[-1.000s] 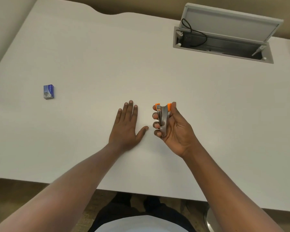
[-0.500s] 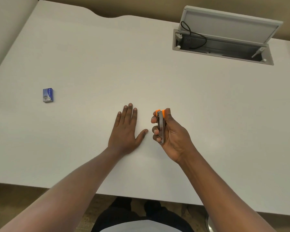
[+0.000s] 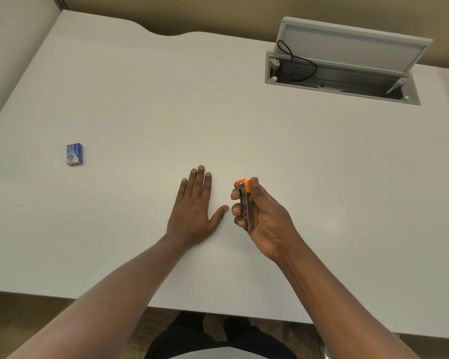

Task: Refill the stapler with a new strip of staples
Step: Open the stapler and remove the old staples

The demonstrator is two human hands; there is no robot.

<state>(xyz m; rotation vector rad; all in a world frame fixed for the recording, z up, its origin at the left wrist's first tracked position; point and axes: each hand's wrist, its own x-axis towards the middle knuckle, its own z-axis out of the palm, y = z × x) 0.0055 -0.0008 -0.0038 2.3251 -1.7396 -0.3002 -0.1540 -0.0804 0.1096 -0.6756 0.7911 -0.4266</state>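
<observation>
Fingers (image 3: 234,195) grip one stapler (image 3: 245,203); one staple box (image 3: 74,154) lies apart.

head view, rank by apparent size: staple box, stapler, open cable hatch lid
1. open cable hatch lid, by far the largest.
2. stapler, partly hidden in the right hand.
3. staple box; close to the stapler, so that ranking is unsure.

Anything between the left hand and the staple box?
Nothing visible. The left hand lies flat on the table; the staple box sits apart to its left, bare tabletop between. The right hand holds the stapler.
</observation>
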